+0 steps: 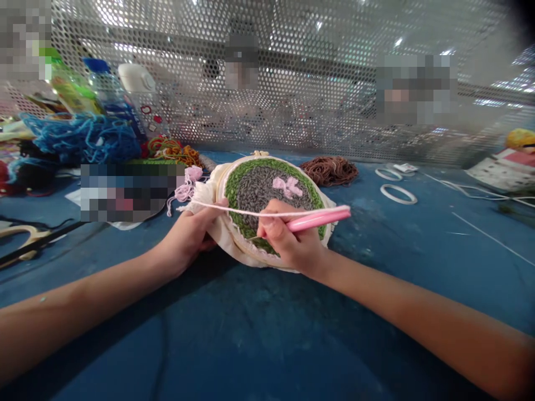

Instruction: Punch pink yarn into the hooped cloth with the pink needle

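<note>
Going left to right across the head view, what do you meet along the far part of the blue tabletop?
Tangled blue yarn → orange yarn → embroidery hoop → brown yarn → pair of white rings

Your embroidery hoop sits tilted at centre, its cloth packed with grey loops, a green border and a pink bow. Your pink punch needle crosses its near right side, trailing pink yarn leftward.
</note>
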The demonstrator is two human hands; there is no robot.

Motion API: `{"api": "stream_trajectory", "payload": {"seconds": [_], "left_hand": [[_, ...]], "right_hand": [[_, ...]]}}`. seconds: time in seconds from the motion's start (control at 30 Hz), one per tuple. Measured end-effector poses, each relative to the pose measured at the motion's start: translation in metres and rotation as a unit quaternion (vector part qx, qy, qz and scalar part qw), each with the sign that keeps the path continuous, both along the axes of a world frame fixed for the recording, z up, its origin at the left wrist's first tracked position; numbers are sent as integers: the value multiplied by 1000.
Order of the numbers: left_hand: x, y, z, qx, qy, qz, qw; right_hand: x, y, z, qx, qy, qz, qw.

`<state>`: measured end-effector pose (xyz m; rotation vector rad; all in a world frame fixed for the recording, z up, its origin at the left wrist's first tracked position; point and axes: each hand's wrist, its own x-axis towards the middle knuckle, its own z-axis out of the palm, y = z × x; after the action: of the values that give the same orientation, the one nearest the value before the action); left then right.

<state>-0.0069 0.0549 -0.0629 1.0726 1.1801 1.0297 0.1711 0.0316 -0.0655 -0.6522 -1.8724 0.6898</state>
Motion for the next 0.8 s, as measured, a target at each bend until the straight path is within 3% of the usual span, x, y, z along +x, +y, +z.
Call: {"api": "stream_trajectory", "payload": {"seconds": [0.13, 0.3, 0.47, 0.63, 0.8], "left_hand": [[0, -1, 0, 2, -4, -3, 1000], [0, -4, 1, -9, -5, -5, 1000], [2, -8, 4, 2, -4, -11, 1000], [0, -9, 4, 20, -19, -33, 999], [-2, -6, 1, 25, -9, -43, 999]], "right_hand": [[2, -1, 3, 7, -47, 8, 999], [-6, -9, 15, -42, -194, -54, 979], [-15, -5, 17, -13, -245, -66, 967], [-17, -3, 15, 37, -255, -66, 964], [-14, 0, 11, -29, -186, -17, 982]]}}
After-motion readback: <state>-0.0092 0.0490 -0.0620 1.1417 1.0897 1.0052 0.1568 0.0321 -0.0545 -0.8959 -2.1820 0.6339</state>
